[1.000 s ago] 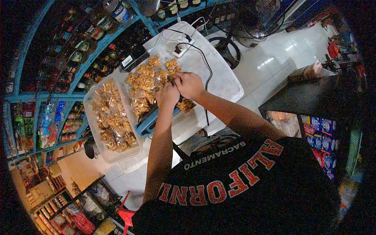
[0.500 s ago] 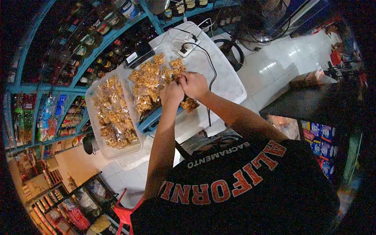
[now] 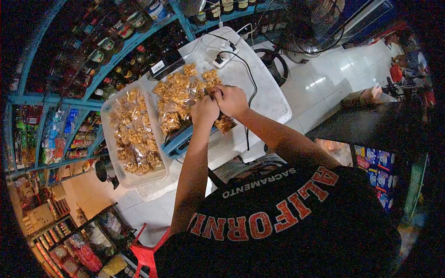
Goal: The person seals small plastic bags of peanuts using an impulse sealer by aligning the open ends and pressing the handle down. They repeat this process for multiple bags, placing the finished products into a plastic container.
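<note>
My left hand [image 3: 205,111] is closed in a fist over the right end of a blue bag sealer [image 3: 178,144]. Pressed close beside it, my right hand [image 3: 232,100] has its fingers curled and its thumb against the left hand. What the fingers hold is hidden. A clear bag of golden-brown snack pieces [image 3: 225,124] shows just below the hands, partly covered. Filled clear bags [image 3: 174,95] lie in a pile behind the sealer and reach up to my knuckles. A translucent plastic tub [image 3: 164,175] left of the sealer contains more filled bags.
The white table [image 3: 271,104] carries a power strip [image 3: 222,60] with plugs and a black cord [image 3: 252,83]. A dark box with a white label [image 3: 157,67] stands at the back. Blue shelves [image 3: 60,103], a fan [image 3: 310,23] and a red chair [image 3: 146,254] surround it.
The view has shifted slightly. Both hands stay together at the sealer's right end, and the bags and tub keep their places.
</note>
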Demonstrator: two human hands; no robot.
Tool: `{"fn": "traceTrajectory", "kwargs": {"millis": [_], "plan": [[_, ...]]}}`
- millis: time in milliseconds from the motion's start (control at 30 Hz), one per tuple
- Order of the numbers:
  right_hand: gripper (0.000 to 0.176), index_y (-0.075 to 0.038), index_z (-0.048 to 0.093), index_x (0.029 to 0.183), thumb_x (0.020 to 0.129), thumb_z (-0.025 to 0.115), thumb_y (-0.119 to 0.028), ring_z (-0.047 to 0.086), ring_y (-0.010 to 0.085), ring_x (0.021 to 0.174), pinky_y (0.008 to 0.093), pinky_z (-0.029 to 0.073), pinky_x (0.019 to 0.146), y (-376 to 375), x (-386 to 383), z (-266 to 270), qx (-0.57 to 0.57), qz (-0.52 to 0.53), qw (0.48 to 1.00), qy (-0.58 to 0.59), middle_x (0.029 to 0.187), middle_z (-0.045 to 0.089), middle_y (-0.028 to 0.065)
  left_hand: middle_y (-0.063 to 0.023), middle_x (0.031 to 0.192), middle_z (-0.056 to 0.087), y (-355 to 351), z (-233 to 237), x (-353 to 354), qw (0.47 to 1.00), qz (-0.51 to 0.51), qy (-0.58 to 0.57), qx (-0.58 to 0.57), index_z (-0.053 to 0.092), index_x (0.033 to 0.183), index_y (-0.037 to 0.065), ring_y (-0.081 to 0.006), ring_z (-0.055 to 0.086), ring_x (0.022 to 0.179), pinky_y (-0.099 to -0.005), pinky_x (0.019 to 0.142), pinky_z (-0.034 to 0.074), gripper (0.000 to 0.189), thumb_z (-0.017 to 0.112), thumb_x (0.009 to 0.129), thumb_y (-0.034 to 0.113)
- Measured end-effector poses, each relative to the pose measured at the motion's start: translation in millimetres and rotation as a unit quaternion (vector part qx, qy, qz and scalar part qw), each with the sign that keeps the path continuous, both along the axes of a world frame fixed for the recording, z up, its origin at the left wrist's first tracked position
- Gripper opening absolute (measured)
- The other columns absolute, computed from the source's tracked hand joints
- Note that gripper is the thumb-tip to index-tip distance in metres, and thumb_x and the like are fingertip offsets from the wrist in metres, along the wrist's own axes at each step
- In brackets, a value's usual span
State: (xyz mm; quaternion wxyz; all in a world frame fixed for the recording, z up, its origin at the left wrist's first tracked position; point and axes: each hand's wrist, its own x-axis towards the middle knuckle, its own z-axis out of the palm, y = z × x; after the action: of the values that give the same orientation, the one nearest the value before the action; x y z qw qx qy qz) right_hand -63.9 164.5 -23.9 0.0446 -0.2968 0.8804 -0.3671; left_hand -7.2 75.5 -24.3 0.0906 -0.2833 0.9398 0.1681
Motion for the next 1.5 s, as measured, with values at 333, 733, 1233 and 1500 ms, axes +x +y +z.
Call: {"fn": "traceTrajectory", "kwargs": {"millis": [333,733,1233,1500], "plan": [[0.029,-0.008,0.050,0.100,0.074,0.051,-0.020,0.051,0.0338,0.082,0.0404,0.041,0.072,20,4,-4,-0.159,-0.058,0.985,0.015,0.090,0.054,0.0169,-0.0186,0.090,0.058,4,10,2,0.996,0.057,0.073,0.005,0.058,0.093,0.007,-0.0385,0.054,0.085,-0.0428,0.076,0.042,0.042,0.033,0.081,0.038],[0.041,-0.014,0.045,0.106,0.076,0.054,-0.041,0.054,0.0167,0.076,0.0311,0.042,0.061,97,44,-13,-0.122,0.052,0.611,-0.780,0.090,0.053,0.0000,-0.0046,0.078,0.057,16,36,18,0.932,-0.170,0.317,0.049,0.063,0.085,0.013,-0.0239,0.049,0.080,-0.0347,0.075,0.039,0.035,0.070,0.057,0.034],[0.027,-0.010,0.048,0.084,0.078,0.056,-0.035,0.056,0.0130,0.063,0.0265,0.044,0.052,69,60,4,-0.236,0.032,0.781,-0.577,0.078,0.054,0.0022,-0.0062,0.082,0.058,3,82,35,0.898,-0.107,0.353,0.240,0.061,0.089,0.004,-0.0161,0.052,0.080,-0.0285,0.076,0.039,0.030,0.070,0.062,0.016],[0.021,-0.006,0.048,0.084,0.078,0.058,-0.024,0.059,0.0157,0.060,0.0261,0.049,0.051,68,64,-12,-0.288,0.034,0.756,-0.587,0.075,0.055,0.0057,-0.0054,0.096,0.060,-55,78,36,0.896,-0.105,0.198,0.383,0.058,0.100,0.002,-0.0126,0.054,0.087,-0.0240,0.080,0.040,0.025,0.056,0.078,0.014]]}}
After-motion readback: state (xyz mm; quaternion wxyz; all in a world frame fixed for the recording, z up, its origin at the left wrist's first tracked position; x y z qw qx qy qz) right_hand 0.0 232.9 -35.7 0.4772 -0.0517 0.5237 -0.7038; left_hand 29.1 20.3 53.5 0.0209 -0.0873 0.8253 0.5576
